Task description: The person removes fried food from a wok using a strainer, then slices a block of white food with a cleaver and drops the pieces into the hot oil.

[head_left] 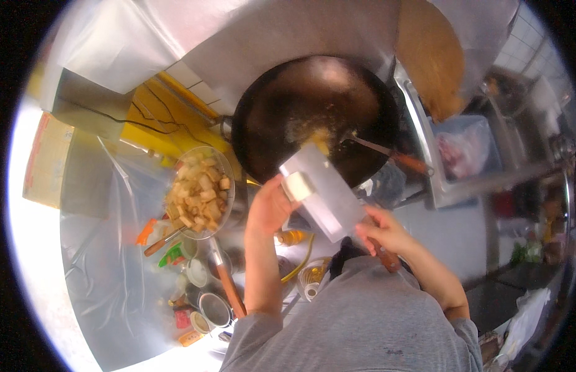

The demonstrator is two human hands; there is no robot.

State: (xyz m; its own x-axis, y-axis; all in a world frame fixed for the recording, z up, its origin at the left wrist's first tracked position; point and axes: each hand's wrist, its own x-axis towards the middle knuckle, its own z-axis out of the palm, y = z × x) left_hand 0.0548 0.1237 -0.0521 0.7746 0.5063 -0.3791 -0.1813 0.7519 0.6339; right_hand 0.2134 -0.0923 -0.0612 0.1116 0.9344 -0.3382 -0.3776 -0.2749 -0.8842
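Note:
My right hand [385, 230] grips the wooden handle of a broad cleaver [332, 200], its blade reaching over the near rim of a large black wok [278, 93]. On the blade, near its far end, is a pale cream block [298, 187], possibly ginger or tofu. The fingers of my left hand [271, 204] close around the block's left side. Yellowish pieces [320, 138] lie in the wok bottom, partly behind the blade. A spatula with a wooden handle [408, 162] rests in the wok, its grip over the right rim.
Left of the wok, a strainer [233, 200] holds browned cubes. Below it stand seasoning bowls, a small sieve [216, 309] and a wooden-handled ladle [229, 286]. An oil bottle [290, 238] is near my body. At right, a plastic tub [494, 160] with bagged meat sits in a metal sink [439, 197].

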